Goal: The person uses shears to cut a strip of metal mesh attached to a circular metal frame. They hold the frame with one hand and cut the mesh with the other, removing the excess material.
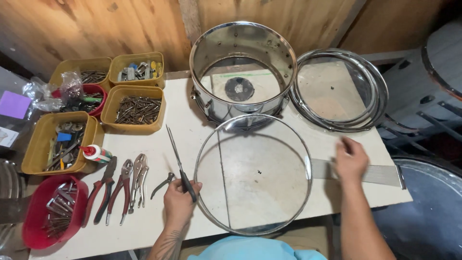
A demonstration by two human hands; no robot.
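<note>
Here the long, slim scissors (pixel 179 159) point upward, closed, in the left hand (pixel 179 198).

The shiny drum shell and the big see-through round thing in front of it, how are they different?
The drum shell is a tall metal cylinder standing open at the top; the clear drumhead is a flat, thin disc lying on the table. The drum shell has solid shiny walls with small holes; the clear drumhead lets the table show through. Both are round with shiny metal rims.
</note>
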